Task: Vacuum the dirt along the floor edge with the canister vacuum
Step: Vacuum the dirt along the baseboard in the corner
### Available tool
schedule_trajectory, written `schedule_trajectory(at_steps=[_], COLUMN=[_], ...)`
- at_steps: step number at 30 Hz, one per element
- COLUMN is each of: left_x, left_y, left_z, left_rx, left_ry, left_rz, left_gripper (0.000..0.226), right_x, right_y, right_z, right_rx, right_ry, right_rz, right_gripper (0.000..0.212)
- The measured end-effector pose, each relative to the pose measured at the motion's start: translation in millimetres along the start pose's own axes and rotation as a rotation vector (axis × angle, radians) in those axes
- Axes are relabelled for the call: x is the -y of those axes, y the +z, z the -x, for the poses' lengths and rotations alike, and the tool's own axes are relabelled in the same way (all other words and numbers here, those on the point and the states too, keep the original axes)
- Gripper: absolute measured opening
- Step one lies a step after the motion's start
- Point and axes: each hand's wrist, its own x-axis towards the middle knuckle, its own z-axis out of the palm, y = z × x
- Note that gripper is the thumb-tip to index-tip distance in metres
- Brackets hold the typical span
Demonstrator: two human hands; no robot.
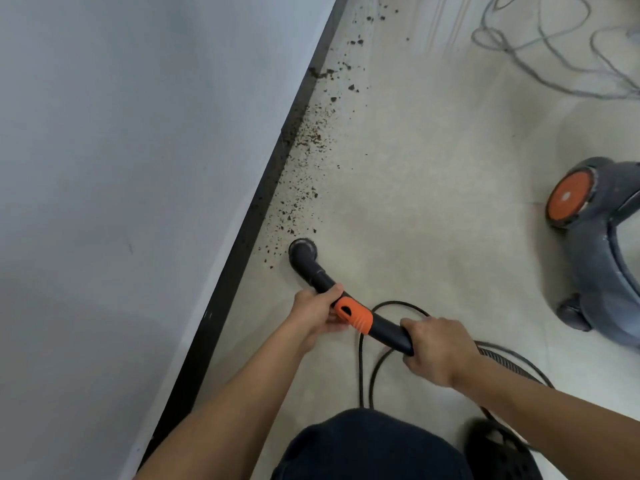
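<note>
Brown dirt [304, 168] lies scattered on the pale floor along the black baseboard [273, 174], running from the middle of the view up to the top. A black vacuum wand [308, 265] with an orange collar [353, 315] ends in a round nozzle [302, 247] pressed to the floor at the near end of the dirt. My left hand [317, 311] grips the wand just ahead of the orange collar. Behind the collar, my right hand [438, 348] holds the rear of the handle. The grey canister vacuum [602, 244] with an orange wheel stands at the right.
A grey-white wall [121, 168] fills the left side. The black ribbed hose [512, 358] and a thin black cord [367, 358] loop on the floor by my legs. A tangle of grey cable [554, 43] lies at the top right. My dark shoe [495, 448] is at bottom right.
</note>
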Motion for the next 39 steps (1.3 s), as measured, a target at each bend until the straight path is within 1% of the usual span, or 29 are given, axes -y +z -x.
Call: schedule_trajectory(at_steps=[3,7,9,13,15,17,19,21,23,24,25,29,31,33,36,39], left_x=[-43.2,-83.9,-96.4,-101.8,-100.3,-95.2,-86.6,-75.5,-64.1,-57.4,-48.6,2.1,17.0,15.4,-10.7,-51.4], left_y=[23.3,59.4,70.5,69.2,60.3,50.3,42.4,38.2,34.0,31.7,29.6,19.9,14.4,9.1,7.6,13.3], left_z=[-37.4,-78.6,-90.7,-88.6,-76.6,-64.3,-55.8,-49.2,-42.4,-37.5,-31.0,7.1,14.0,4.5,-24.4,-55.5], left_rx=[0.026,0.049,0.042,0.019,0.005,-0.013,-0.037,-0.033,-0.025,-0.029,-0.036,-0.049,-0.035,-0.045,-0.03,-0.005], left_ry=[0.059,0.073,0.066,0.006,-0.024,-0.032,-0.023,-0.018,0.006,0.022,0.029,-0.049,-0.054,-0.019,0.028,0.054], left_rz=[-0.013,-0.059,-0.053,-0.001,0.021,0.052,0.091,0.102,0.091,0.085,0.084,0.105,0.136,0.158,0.152,0.129], left_gripper=[0.041,0.044,0.046,0.047,0.046,0.043,0.041,0.038,0.037,0.036,0.036,0.033,0.032,0.031,0.032,0.041], right_x=[-17.5,-54.0,-72.7,-87.3,-83.7,-74.7,-63.9,-51.9,-43.0,-39.9,-37.3,-21.7,-12.1,-6.7,-8.0,-15.0], right_y=[-23.0,-43.3,-60.1,-91.4,-102.6,-106.6,-101.2,-91.2,-79.6,-74.6,-70.2,-49.3,-43.8,-44.9,-51.2,-65.7], right_z=[-33.9,-72.1,-91.2,-108.7,-108.6,-108.4,-108.9,-107.5,-103.9,-99.0,-91.7,-50.4,-39.9,-45.4,-71.0,-107.6], right_rx=[-0.041,-0.04,0.001,0.185,0.253,0.265,0.264,0.34,0.459,0.511,0.545,0.6,0.591,0.543,0.463,0.412], right_ry=[0.075,0.136,0.107,-0.053,-0.146,-0.247,-0.277,-0.259,-0.235,-0.229,-0.237,-0.291,-0.315,-0.306,-0.243,-0.161], right_rz=[-0.029,-0.032,-0.003,0.055,0.069,0.05,-0.071,-0.233,-0.427,-0.488,-0.497,-0.315,-0.229,-0.184,-0.218,-0.297], right_gripper=[0.015,0.016,0.016,0.024,0.029,0.041,0.052,0.048,0.034,0.029,0.028,0.031,0.034,0.034,0.034,0.032])
